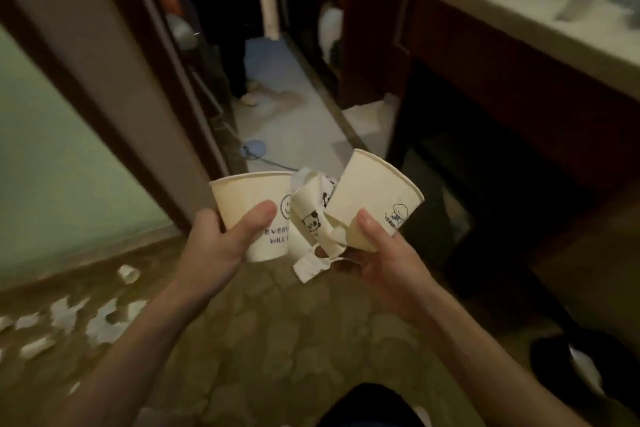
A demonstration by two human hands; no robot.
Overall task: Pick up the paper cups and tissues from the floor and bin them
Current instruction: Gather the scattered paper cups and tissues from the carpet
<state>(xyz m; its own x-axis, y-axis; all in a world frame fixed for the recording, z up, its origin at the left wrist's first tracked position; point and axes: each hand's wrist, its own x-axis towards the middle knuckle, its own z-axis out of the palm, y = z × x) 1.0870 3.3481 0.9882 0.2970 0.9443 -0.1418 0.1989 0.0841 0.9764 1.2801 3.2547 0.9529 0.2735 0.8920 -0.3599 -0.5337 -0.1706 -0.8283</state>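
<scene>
Head view: left hand [214, 246] fingers clamp the smiley cup [252, 198], right hand [384, 253] fingers clamp a second cup [374, 198]. Gathering seems underway; tissues [69, 315] lie on the floor [277, 340], so binning comes next.

Both bare forearms are stretched out in front and angle in toward the crushed cup [311, 215] in the middle. The left hand [221, 239] sits just left of it, thumb laid across the front of a smiley cup [252, 198], fingers wrapped round the back. The right hand [384, 250] is just right of it, palm up, thumb pressed on a cartoon cup [374, 198], fingers curled underneath. The hands are close but not touching.
</scene>
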